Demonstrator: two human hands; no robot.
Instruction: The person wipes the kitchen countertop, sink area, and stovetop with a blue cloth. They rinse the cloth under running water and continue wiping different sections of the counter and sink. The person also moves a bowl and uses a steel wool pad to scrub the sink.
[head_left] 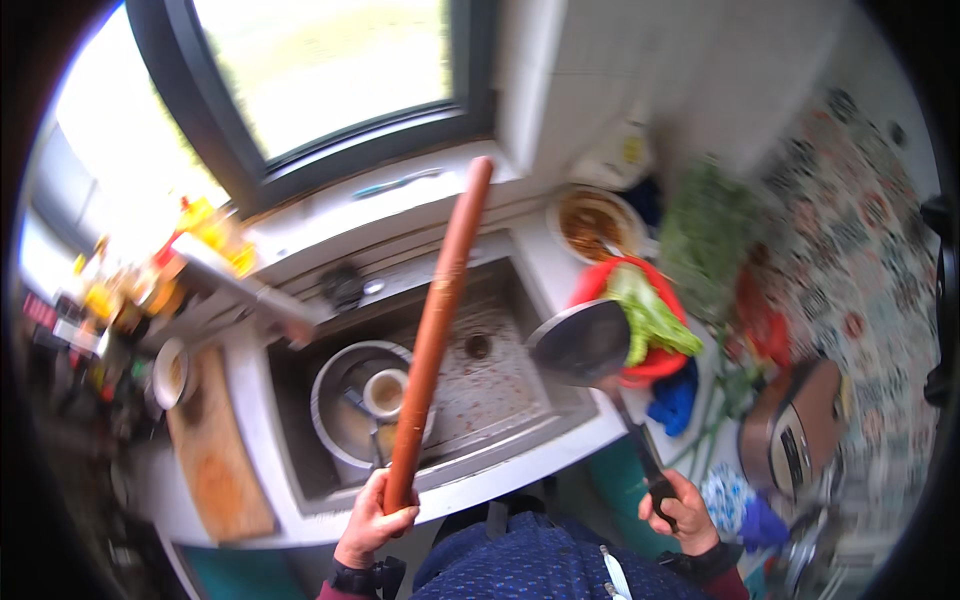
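Two things are clenched — rod (437,325) by left hand (374,522), spatula (580,345) by right hand (682,512) — and the basket (648,372) could be knocked by overswinging.

A sink (510,370) and probable rice cooker (797,425) mark a kitchen.

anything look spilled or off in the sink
Yes: brownish specks are scattered over the sink floor, between the metal bowl and the sink's right side, near the drain. They look like unrinsed residue, though what they are is unclear.
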